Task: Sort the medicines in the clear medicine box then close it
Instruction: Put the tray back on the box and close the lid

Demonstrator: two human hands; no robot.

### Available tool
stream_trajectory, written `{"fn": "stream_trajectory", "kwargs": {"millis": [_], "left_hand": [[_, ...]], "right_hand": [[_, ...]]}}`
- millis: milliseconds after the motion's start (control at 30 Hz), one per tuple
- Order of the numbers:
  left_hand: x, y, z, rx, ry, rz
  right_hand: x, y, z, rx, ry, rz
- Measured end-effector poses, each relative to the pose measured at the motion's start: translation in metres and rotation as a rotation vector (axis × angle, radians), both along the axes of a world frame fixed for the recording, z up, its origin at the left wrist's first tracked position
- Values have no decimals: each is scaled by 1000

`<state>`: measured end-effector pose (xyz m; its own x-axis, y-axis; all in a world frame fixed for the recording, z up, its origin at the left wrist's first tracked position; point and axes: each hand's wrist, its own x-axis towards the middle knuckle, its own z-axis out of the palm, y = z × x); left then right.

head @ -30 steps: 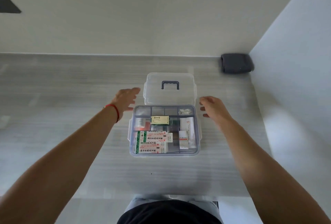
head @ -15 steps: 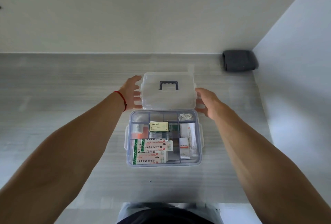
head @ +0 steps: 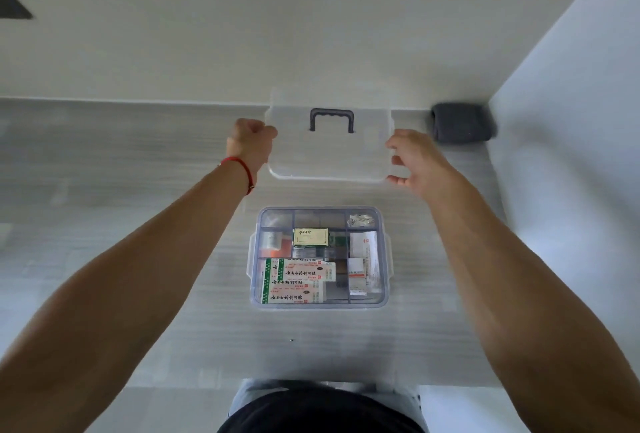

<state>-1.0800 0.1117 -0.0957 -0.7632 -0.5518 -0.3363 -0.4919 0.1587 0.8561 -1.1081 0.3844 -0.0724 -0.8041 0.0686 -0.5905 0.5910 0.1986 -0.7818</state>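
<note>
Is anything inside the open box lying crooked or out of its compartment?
Mostly tidy. In the clear compartmented medicine box, the upper green-and-white plaster carton lies slightly tilted on the carton below it. The small cream packet rests across the dividers, not inside one cell. Nothing looks spilled or damaged.

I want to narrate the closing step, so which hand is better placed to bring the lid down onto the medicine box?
Neither alone: the left hand and right hand each grip one side of the clear lid, held beyond the open medicine box. Both should probably lower it together.
</note>
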Motion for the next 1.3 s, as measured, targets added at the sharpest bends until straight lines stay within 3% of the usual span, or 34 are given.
{"fn": "stream_trajectory", "kwargs": {"millis": [200, 367, 467, 567, 767, 1000, 1167, 1300], "left_hand": [[80, 7, 37, 12, 188, 104], [172, 24, 24, 1, 107, 113], [208, 33, 11, -26, 48, 144], [221, 39, 1, -78, -2, 147], [224, 34, -19, -180, -64, 81], [222, 32, -24, -139, -67, 64], [221, 30, -28, 112, -92, 95], [219, 19, -25, 458, -251, 123]], "right_hand": [[55, 16, 26, -6, 99, 95], [121, 40, 11, 86, 145, 152], [155, 44, 2, 294, 221, 265], [176, 43, -2, 410, 280, 314], [186, 41, -18, 416, 296, 319], [187, 46, -29, 492, 353, 383], [184, 46, -34, 458, 255, 376], [174, 45, -37, 213, -48, 305]]}}
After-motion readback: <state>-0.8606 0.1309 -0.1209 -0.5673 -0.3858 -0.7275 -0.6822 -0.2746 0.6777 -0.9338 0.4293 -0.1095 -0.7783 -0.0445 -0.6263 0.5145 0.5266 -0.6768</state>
